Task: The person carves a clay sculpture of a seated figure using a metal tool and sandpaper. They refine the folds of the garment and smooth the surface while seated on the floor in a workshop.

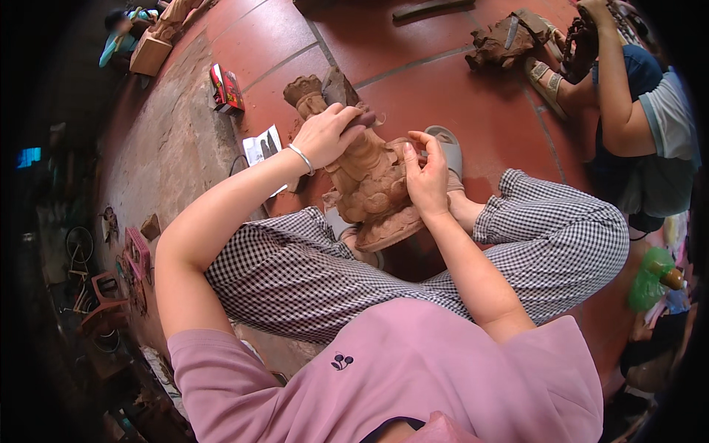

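A brown carved wooden figure (369, 173) leans between my feet, its rounded, lumpy base toward me and its narrower top (301, 91) pointing away to the left. My left hand (323, 138), with a silver bangle at the wrist, rests over the figure's upper part. Its fingers are closed on a dark reddish-brown pad (362, 120), which presses against the wood; its material is unclear. At the base's right side, my right hand (428, 176) grips the carving's edge with bent fingers and thumb. Behind the figure stands a dark block (340, 87), partly hidden.
Red floor tiles (413, 88) surround my sandalled feet. On the left lie a red box (225, 88) and a white printed sheet (262, 145) beside a worn stone slab (177, 140). At right, another person (628, 111) sits near a rough wooden piece (509, 40).
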The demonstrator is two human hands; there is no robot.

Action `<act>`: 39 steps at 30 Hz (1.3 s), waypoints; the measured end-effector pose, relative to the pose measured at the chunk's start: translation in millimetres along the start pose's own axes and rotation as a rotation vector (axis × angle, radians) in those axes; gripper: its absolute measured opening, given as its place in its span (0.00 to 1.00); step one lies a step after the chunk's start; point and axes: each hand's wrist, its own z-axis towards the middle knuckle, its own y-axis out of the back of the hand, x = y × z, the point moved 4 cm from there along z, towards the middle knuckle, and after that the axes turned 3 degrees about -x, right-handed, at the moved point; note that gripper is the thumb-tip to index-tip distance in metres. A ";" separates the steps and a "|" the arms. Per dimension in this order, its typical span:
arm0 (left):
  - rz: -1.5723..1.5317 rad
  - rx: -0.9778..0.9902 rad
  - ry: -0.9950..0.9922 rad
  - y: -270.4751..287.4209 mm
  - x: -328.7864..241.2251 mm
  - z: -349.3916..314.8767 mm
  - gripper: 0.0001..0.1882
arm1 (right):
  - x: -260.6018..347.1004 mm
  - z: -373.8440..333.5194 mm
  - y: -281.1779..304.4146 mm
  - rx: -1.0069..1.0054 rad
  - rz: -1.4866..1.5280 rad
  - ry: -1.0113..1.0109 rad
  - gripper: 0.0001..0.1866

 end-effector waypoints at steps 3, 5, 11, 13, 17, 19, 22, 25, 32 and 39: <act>0.159 0.043 -0.078 1.7 -17.5 -1.4 0.14 | -22.6 3.1 -4.2 0.068 0.122 -0.218 0.11; 0.234 0.078 -0.092 6.0 -27.8 -8.6 0.12 | -25.9 1.9 -3.5 0.095 0.064 -0.222 0.09; 0.270 0.188 -0.069 -2.0 -46.3 -28.2 0.11 | -15.0 1.0 -5.4 0.129 -0.183 -0.039 0.08; 0.279 0.189 -0.028 -4.9 -43.2 -25.3 0.12 | -11.2 -0.5 -9.2 0.142 -0.233 0.009 0.07; 0.210 0.031 0.045 -16.1 -39.7 -10.7 0.11 | -22.8 1.4 -14.3 0.183 -0.236 0.017 0.09; 0.214 -0.031 0.063 -25.8 -46.7 2.9 0.10 | -20.5 2.4 -14.7 0.206 -0.253 -0.001 0.09; 0.309 -0.094 0.038 -23.6 -57.3 -11.1 0.08 | -19.1 3.7 -12.0 0.252 -0.245 -0.025 0.09; 0.402 -0.113 0.004 -24.3 -61.5 -40.1 0.08 | -22.2 1.8 -14.8 0.261 -0.267 -0.016 0.09; 0.503 -0.112 0.101 -26.7 -71.8 -10.9 0.07 | -21.2 4.1 -15.0 0.206 -0.289 0.013 0.08; 0.376 -0.082 0.185 -21.1 -75.3 -33.7 0.06 | -21.5 4.8 -15.4 0.208 -0.309 0.007 0.07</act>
